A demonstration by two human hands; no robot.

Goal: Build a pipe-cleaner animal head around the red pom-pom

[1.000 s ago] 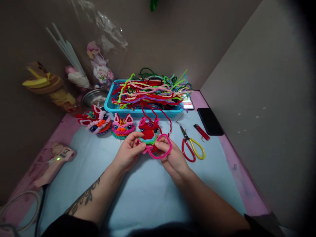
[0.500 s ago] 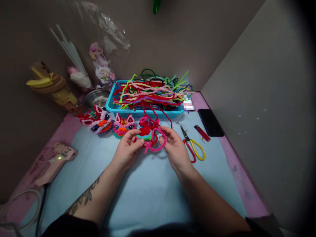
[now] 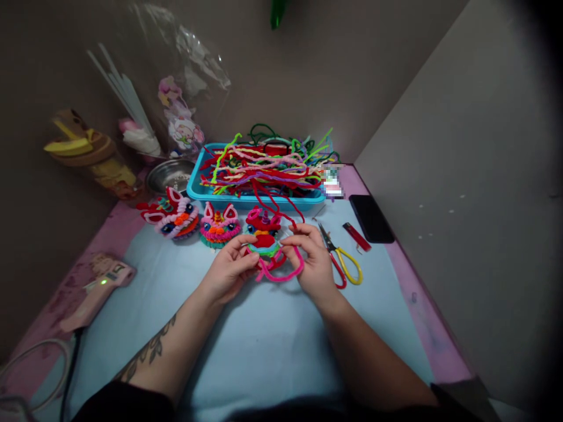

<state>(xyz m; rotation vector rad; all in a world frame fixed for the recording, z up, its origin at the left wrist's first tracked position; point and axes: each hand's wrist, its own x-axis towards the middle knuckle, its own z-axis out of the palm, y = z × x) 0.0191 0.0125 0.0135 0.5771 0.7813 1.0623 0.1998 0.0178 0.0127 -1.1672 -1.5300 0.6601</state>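
My left hand (image 3: 233, 266) is closed on the left side of a small red piece (image 3: 265, 241) edged in blue and green. From its lower edge a pink fuzzy strand (image 3: 281, 278) curves round to my right hand (image 3: 310, 258), whose fingers are pinched on it at the piece's right side. Just behind stands a red fuzzy lion head (image 3: 263, 223) with blue eyes and a purple horn. To its left sit a pink-and-red head (image 3: 220, 224) and a larger one (image 3: 172, 215), both with upright ears.
A blue tray (image 3: 255, 201) of coloured fuzzy strands stands behind. On the right lie scissors (image 3: 341, 258), a red tool (image 3: 357, 237) and a phone (image 3: 372, 218). At left are a metal bowl (image 3: 169, 176) and a pink corded device (image 3: 99, 292).
My right hand has moved slightly right and its fingers have shifted on the pink strand. The loop is now wider and lower, and the lion head behind shows more.
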